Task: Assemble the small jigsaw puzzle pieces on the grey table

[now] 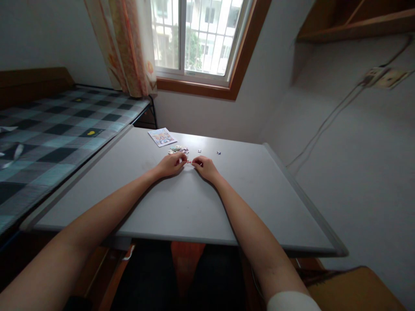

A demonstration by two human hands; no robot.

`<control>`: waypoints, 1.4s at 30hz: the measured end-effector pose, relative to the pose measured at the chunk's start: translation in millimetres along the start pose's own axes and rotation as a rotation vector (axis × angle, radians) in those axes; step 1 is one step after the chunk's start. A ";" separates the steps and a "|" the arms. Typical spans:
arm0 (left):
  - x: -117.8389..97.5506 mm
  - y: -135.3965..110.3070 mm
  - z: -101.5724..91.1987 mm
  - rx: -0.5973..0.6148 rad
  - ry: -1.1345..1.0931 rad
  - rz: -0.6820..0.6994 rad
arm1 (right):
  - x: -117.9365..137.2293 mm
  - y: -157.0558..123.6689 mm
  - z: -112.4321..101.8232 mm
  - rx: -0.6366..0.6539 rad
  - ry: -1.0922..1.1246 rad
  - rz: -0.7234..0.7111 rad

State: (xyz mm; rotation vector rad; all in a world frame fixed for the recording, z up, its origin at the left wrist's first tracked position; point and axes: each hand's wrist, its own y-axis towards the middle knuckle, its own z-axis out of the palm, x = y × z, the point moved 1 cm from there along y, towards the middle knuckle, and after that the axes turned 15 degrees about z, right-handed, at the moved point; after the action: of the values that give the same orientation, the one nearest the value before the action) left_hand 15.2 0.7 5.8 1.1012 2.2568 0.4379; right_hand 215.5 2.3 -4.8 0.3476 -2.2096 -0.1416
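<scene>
Desk: one grey top (181, 207), its far edge toward the window wall (207, 113), its left edge alongside the bed (65, 129), its right edge by the side wall (350, 172).
Open room: grey surface runs from the hands to the near edge, between the forearms, and from the right forearm to the right edge.
Left hand (171, 164): narrow, thumb and fingers pinched on the left end of a small puzzle bit (189, 162).
Right hand (205, 167): narrow as well, fingertips pinching the right end.
Puzzle bit: between the two hands, nearer the far edge than the near one; whether it is one piece or several joined, I cannot tell.
Pile of pieces (179, 149): one, just beyond the left hand; too small and overlapped to count.
Loose pieces: two, one (199, 151) just beyond the right hand, the other (218, 153) farther toward the right edge.
Picture card (162, 137): one, lying flat near the far left corner.
</scene>
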 end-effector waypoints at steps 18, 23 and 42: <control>-2.7 0.7 -1.7 0.031 -0.039 -0.024 | 6.1 -1.3 -1.9 0.005 0.023 0.055; 0.8 0.0 0.0 0.045 -0.032 -0.027 | 4.9 -1.4 -1.5 0.003 0.044 0.034; -4.4 0.8 -0.5 0.084 0.015 -0.023 | 4.8 -1.6 -0.9 0.006 0.066 0.041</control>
State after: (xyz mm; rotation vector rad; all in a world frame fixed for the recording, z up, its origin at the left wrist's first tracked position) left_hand 17.5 -2.3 8.2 1.1158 2.3175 0.3452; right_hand 213.7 -0.6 -1.0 0.3054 -2.1510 -0.1001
